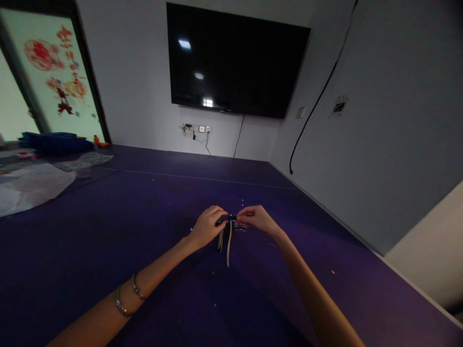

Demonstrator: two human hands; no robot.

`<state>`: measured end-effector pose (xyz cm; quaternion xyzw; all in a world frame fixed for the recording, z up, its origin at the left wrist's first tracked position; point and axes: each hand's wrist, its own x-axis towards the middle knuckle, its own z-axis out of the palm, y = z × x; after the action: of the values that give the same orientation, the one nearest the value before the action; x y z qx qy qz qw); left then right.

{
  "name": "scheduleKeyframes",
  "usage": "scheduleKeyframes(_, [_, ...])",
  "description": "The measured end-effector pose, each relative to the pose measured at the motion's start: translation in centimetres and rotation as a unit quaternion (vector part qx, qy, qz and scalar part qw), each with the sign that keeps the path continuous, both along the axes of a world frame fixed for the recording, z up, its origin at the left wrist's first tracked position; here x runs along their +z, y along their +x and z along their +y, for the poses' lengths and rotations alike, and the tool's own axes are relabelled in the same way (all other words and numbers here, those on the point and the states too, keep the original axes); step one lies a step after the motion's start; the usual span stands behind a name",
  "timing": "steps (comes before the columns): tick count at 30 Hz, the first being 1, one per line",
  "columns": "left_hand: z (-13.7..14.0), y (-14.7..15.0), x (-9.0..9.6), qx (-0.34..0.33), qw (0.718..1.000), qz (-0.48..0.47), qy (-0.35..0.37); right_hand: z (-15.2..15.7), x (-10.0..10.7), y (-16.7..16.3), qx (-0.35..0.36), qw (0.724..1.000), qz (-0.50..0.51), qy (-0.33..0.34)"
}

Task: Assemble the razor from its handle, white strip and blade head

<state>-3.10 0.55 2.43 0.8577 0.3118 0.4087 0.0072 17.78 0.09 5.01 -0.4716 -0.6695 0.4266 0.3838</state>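
My left hand (210, 225) has its thumb and fingers closed on one end of a small, dark, bar-like piece (232, 218). At the piece's other end, the fingertips of my right hand (257, 219) pinch it. Its exact kind is too small to make out. A pale, narrow cord-like strip (229, 248) hangs or lies just below the piece. Beside it, under my left fingers, is a second strip (220, 241), pale and dark. Small shiny bits (240, 226) lie close by my right fingertips.
The purple floor (144, 250) carries scattered white specks. Crumpled clear plastic (85, 161), a white sheet (32, 188) and a blue bundle (56, 142) lie at the left. A black cable (314, 106) hangs along the right wall; a television (235, 60) hangs ahead.
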Motion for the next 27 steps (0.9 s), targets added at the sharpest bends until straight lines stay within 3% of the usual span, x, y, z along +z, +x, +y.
scheduleKeyframes(7, [2.5,1.5,-1.6,0.019,0.992,0.102,-0.073,2.7,-3.6,2.8,-0.107,0.994,-0.032,0.02])
scheduleKeyframes(13, [4.5,3.8,-3.0,0.013,0.978,0.183,-0.096,4.3,-6.5,3.7,-0.124,0.988,-0.062,0.066])
scheduleKeyframes(21, [5.6,5.7,-3.7,0.009,0.963,0.244,-0.112,5.0,-8.2,3.2,-0.126,0.985,-0.067,0.099])
scheduleKeyframes(27, [5.5,5.7,-4.2,0.005,0.959,0.241,-0.146,4.6,-8.0,3.2,-0.138,0.977,-0.124,0.101])
